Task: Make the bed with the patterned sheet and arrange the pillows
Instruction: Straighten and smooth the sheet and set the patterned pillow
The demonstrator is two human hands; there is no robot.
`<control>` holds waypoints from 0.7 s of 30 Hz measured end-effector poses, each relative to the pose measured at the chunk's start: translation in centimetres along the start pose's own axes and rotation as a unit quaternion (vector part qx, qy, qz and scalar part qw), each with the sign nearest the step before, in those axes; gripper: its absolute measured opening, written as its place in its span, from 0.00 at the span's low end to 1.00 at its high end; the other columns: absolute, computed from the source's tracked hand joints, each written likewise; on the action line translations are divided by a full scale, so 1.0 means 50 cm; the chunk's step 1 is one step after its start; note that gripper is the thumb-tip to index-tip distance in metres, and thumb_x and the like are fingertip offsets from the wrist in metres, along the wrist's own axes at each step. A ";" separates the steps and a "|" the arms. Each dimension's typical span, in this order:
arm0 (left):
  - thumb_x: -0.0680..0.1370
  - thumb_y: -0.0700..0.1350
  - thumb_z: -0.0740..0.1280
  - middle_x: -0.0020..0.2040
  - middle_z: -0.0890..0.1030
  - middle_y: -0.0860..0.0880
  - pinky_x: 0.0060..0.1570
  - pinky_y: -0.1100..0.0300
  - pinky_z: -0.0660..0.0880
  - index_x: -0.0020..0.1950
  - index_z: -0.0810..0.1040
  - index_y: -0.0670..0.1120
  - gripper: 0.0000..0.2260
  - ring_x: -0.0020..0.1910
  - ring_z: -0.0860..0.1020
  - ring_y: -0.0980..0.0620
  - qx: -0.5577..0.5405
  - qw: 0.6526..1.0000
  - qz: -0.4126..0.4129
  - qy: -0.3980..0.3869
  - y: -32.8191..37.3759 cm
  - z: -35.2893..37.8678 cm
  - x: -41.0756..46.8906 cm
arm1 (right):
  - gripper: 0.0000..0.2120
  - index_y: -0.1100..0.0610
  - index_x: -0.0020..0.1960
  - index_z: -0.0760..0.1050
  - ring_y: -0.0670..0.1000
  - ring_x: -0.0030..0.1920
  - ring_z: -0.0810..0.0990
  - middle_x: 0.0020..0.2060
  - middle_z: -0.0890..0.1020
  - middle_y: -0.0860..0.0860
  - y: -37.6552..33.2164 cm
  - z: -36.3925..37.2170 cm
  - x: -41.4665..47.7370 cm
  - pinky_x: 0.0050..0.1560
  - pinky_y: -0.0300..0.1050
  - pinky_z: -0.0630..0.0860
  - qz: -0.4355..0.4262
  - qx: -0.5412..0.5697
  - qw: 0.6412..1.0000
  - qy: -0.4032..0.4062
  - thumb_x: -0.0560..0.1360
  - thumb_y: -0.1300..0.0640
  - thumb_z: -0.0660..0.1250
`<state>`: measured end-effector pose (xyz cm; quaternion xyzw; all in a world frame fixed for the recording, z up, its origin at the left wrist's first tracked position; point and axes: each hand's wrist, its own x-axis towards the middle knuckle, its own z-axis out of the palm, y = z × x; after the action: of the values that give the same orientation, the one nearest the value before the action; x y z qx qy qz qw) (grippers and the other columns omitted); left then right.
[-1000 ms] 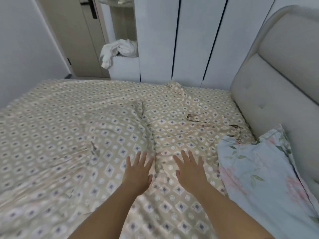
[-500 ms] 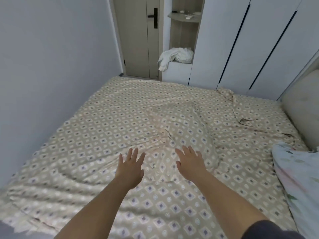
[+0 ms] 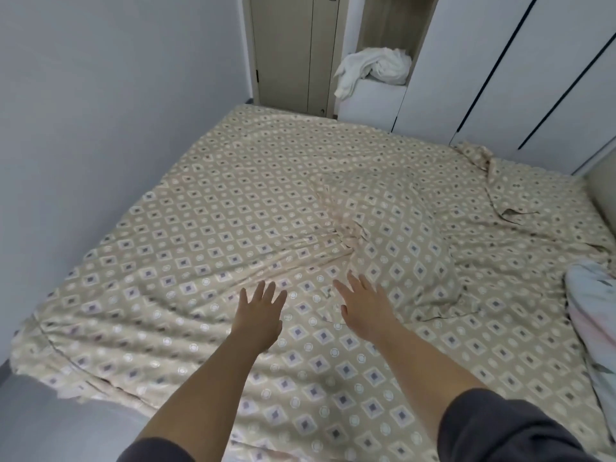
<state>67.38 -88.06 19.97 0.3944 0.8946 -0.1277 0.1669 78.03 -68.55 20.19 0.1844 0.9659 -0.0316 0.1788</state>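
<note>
**Both palms flat on the sheet, creases ahead**

Head view: the beige cotton sheet printed with small purple-and-white diamonds (image 3: 233, 211) is spread over the whole mattress, from the grey wall (image 3: 100, 95) on one side to the padded cream headboard (image 3: 605, 181) on the other. The left hand (image 3: 258, 311) and right hand (image 3: 365, 305) lie side by side on it near the middle. Their fingers are straight and splayed and they grasp nothing; whether the palms press down or only skim the cloth I cannot tell.

Just beyond the fingertips a fan of creases runs to a plump pillow in the same diamond print (image 3: 400, 235), which lies on top of the sheet. A white floral pillow (image 3: 593, 315) sits at the right edge of the frame, near the headboard. By the white wardrobe doors (image 3: 500, 61), the sheet's far corner is folded over on itself. A crumpled white cloth (image 3: 373, 68) lies on a low shelf behind the bed.

Judged risks:
- The diamond pillow pins the cloth, so smoothing toward it would likely pile the creases up against it, not clear them.
- A hard outward sweep could drag the sheet sideways. That might pull more of it off the near left corner, where the hem already hangs loose.
- The folded far corner looks easy to overlook while attention is on the middle.
</note>
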 end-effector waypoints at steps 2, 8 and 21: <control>0.82 0.52 0.55 0.79 0.47 0.46 0.74 0.41 0.49 0.78 0.47 0.49 0.28 0.78 0.45 0.45 -0.001 1.000 0.005 -0.001 0.020 0.039 0.019 | 0.27 0.48 0.78 0.47 0.57 0.77 0.49 0.78 0.51 0.53 0.005 0.049 0.009 0.73 0.61 0.54 -0.002 -0.011 1.000 -0.002 0.82 0.51 0.53; 0.81 0.51 0.57 0.78 0.52 0.46 0.73 0.43 0.51 0.78 0.53 0.49 0.26 0.78 0.49 0.45 -0.022 0.998 0.047 -0.029 0.133 0.192 0.053 | 0.27 0.49 0.78 0.47 0.56 0.77 0.49 0.78 0.51 0.52 0.072 0.246 -0.009 0.73 0.59 0.54 -0.010 -0.007 0.997 -0.074 0.82 0.52 0.54; 0.54 0.66 0.75 0.56 0.80 0.48 0.47 0.53 0.78 0.47 0.81 0.53 0.27 0.56 0.80 0.46 -0.067 0.972 0.197 -0.110 0.447 0.552 0.014 | 0.30 0.49 0.73 0.61 0.56 0.74 0.57 0.76 0.56 0.51 0.195 0.661 -0.193 0.62 0.54 0.70 -0.035 0.078 0.983 -0.163 0.73 0.49 0.66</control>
<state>89.14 -82.86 -7.63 0.5341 0.7822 -0.0751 0.3119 101.03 -66.99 -7.21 0.1567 0.9241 -0.1427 0.3180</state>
